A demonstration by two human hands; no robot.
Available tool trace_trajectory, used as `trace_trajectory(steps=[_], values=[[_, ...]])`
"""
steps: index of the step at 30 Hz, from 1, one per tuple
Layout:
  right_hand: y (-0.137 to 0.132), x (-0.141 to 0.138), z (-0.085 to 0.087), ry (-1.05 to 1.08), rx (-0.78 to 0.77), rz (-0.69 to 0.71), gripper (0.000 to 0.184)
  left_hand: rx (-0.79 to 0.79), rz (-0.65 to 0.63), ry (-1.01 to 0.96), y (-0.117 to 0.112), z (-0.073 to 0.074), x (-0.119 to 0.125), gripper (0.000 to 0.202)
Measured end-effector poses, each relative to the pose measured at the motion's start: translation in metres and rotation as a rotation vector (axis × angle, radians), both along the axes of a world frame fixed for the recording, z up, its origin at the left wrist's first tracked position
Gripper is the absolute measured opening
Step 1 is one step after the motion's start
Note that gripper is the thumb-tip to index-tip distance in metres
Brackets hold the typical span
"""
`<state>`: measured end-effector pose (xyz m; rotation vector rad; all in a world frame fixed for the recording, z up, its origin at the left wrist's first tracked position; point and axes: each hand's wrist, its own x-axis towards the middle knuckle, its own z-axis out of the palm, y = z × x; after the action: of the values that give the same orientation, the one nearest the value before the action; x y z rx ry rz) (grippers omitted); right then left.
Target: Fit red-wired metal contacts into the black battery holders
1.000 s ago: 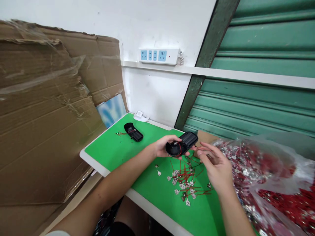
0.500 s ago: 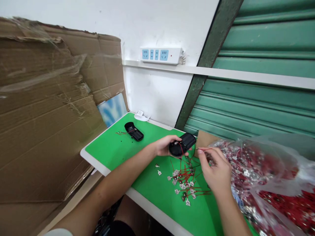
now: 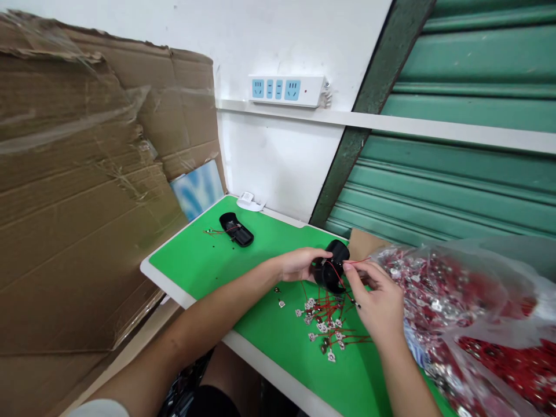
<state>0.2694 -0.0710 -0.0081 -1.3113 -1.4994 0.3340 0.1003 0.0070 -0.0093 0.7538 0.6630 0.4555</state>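
You face a white wall (image 3: 278, 35) carrying a white power strip (image 3: 286, 90) with blue sockets. A green roller shutter (image 3: 456, 168) stands to your right, taped brown cardboard (image 3: 78, 191) leans left, and the green-topped bench (image 3: 195, 260) has a white edge. Lighting is even.

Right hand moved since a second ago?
Yes. The right hand has closed in leftward to the black case held in the left hand, judged against the loose wired contacts on the mat.

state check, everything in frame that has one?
Left hand: shut on black plastic housing, held above green mat.
Right hand: pinching thin red wire.
Second black housing: lying on mat, untouched.
Clear plastic bag of red-wired parts: open.
White power strip: wall-mounted, sockets empty.
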Motion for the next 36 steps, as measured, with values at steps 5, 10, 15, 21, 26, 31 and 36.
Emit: trace_trajectory(steps=[5, 10, 15, 21, 26, 31, 36], values=[[0.000, -0.001, 0.001, 0.005, 0.002, -0.006, 0.032, -0.017, -0.006, -0.009, -0.001, 0.003, 0.000, 0.020], [0.000, -0.002, 0.001, -0.038, 0.005, -0.007, 0.030, -0.048, 0.013, 0.023, -0.002, 0.008, 0.001, 0.019], [0.000, -0.002, 0.002, -0.151, 0.048, -0.002, 0.028, 0.027, 0.064, 0.041, -0.004, 0.006, 0.002, 0.017], [0.000, -0.004, 0.001, -0.215, 0.091, 0.041, 0.021, 0.146, 0.166, 0.006, -0.014, 0.007, 0.008, 0.024], [0.001, -0.004, -0.002, -0.006, 0.029, -0.014, 0.037, 0.377, 0.241, -0.065, -0.020, 0.009, 0.012, 0.044], [0.005, -0.004, -0.011, 0.097, -0.091, 0.042, 0.057, 0.574, 0.276, 0.016, -0.019, 0.006, 0.010, 0.042], [0.007, -0.002, -0.021, 0.147, -0.139, 0.039, 0.059, 0.705, 0.231, 0.041, -0.021, 0.004, 0.007, 0.043]])
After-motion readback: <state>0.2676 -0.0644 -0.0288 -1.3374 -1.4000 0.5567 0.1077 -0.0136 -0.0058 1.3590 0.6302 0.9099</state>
